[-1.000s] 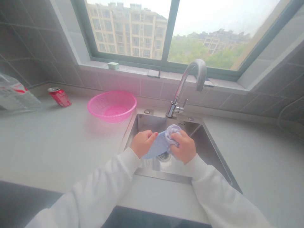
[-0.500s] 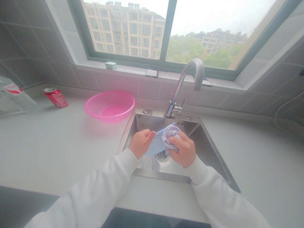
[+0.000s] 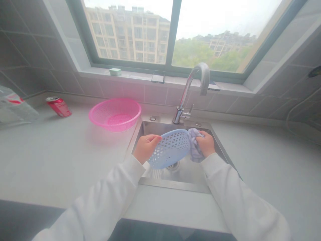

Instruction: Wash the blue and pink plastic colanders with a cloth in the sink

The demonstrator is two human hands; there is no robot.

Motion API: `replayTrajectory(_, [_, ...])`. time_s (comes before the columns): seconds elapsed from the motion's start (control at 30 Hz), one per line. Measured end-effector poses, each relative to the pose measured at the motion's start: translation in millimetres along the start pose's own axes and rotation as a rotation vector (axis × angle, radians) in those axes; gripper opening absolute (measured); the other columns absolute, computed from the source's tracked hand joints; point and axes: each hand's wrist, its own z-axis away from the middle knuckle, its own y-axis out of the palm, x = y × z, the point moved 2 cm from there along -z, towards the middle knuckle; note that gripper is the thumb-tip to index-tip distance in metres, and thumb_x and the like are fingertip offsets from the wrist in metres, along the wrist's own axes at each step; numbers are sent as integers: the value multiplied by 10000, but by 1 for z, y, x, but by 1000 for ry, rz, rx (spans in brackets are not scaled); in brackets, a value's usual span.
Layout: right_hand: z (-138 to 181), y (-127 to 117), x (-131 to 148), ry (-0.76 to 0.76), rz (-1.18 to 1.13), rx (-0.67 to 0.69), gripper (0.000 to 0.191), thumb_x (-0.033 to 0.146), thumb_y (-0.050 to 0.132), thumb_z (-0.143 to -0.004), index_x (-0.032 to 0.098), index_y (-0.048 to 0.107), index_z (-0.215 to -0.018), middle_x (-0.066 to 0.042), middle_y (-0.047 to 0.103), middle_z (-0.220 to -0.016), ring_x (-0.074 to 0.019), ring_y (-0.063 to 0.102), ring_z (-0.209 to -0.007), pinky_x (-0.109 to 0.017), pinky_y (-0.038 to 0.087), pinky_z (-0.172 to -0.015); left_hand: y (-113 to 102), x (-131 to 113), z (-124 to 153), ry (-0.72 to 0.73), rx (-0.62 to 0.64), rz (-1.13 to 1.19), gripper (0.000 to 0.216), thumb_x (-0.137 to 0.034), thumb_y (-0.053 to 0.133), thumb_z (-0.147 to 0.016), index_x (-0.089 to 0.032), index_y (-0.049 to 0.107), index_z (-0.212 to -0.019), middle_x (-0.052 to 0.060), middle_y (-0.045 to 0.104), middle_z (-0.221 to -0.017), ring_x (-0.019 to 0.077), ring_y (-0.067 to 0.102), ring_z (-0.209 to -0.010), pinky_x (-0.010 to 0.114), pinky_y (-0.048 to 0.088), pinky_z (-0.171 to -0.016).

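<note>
A light-blue plastic basket full of small holes is held tilted over the steel sink. My left hand pinches its rim at the left, thumb on top. In my right hand is a bunched pale-purple cloth, pressed at the basket's right edge. Part of the cloth lies hidden behind my right fingers. Below the basket the drain partly shows.
A pink basket stands on the counter left of the sink. Further left are a red can and a clear plastic bottle. The chrome faucet rises behind the sink, below the window sill.
My right hand has moved right with the cloth, from the basket's face to its right edge. The basket has turned, so its holed side shows more. My left hand keeps its hold.
</note>
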Motion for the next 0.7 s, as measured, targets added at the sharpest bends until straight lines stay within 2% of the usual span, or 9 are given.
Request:
replayTrajectory(0.1, [1,3,1,-1,-43,-17,299,257,546,-624,192,743,-838,-55,726,-763,-227,632,-727,-339,480,-693,0,1,-1,-13,49,29,397,-527,618,-836,-158,756,-882,1,619,-628,149,521,-579,282,403,-567])
replayTrajectory(0.3, [1,2,0,45,-75,-11,295,261,534,-612,193,724,-827,-48,706,-749,-231,619,-728,-365,477,-730,-3,-1,-4,2,134,39,270,-431,607,-842,-176,619,-753,-17,581,-636,130,530,-601,260,409,-594])
replayTrajectory(0.4, [2,2,1,42,-87,-12,289,257,539,-615,194,722,-829,-45,700,-737,-232,626,-724,-364,484,-728,-2,-3,-4,-109,165,172,255,-423,617,-814,-194,534,-738,-32,541,-637,125,535,-559,256,422,-553])
replayTrajectory(0.5, [3,1,6,20,-104,-11,295,243,542,-609,188,725,-834,-45,702,-737,-238,640,-745,-358,495,-732,-1,-4,-2,-231,113,227,309,-473,610,-817,-210,475,-728,-43,495,-635,131,546,-520,258,428,-496])
replayTrajectory(0.6, [8,-1,17,-38,-96,3,302,241,548,-610,191,730,-846,-50,709,-778,-249,653,-785,-367,508,-758,3,-3,-1,-220,67,146,418,-592,600,-832,-215,456,-725,-52,473,-626,126,540,-503,258,425,-482])
replayTrajectory(0.7, [30,2,41,-235,-38,29,272,237,552,-624,201,723,-832,-57,695,-824,-251,651,-807,-372,513,-765,9,2,2,-141,63,28,453,-627,562,-856,-219,433,-706,-65,445,-602,117,519,-484,252,403,-478])
